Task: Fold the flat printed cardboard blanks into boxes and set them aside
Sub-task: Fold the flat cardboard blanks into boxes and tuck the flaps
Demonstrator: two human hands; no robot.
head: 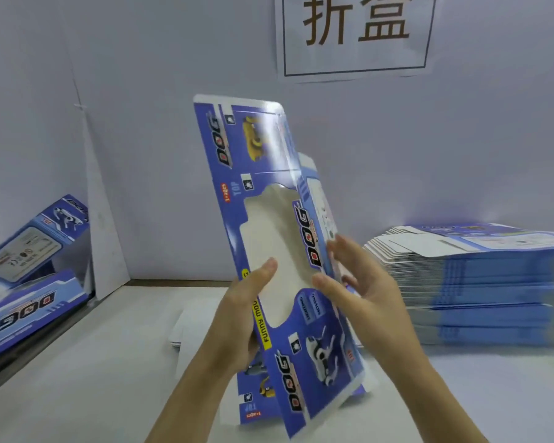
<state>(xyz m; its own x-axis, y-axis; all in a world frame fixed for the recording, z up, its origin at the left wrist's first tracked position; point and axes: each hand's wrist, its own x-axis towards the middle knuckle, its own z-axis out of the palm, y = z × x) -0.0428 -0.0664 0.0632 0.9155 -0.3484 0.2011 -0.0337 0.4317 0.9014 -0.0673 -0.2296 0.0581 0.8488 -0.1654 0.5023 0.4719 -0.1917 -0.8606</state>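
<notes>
Left hand (242,318) pinches blank (253,148) at its left edge, right hand (362,282) spread against side panel (319,203) — I judge uneven push could buckle window cutout (264,228).

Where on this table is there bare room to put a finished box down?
Bare table shows front-left, between the folded boxes and the left hand, and front-right, in front of the stack of flat blanks beside the right hand. The left edge and right rear are crowded; the held blank and white sheets fill the middle.
</notes>
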